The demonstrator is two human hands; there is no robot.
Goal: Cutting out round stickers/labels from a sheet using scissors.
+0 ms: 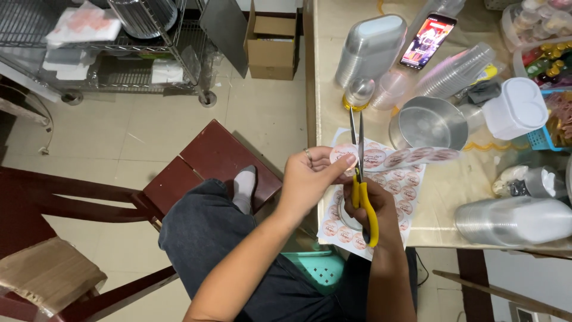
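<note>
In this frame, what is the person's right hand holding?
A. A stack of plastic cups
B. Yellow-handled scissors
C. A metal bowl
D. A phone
B: the right hand grips the yellow-handled scissors, blades pointing away over the strip of round stickers that the left hand holds up.

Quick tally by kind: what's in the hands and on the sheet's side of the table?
Scissors: 1, in right hand
Sticker strip: 1, in left hand
Sticker sheet: 1
Metal pan: 1
Phone: 1
Total: 5
</note>
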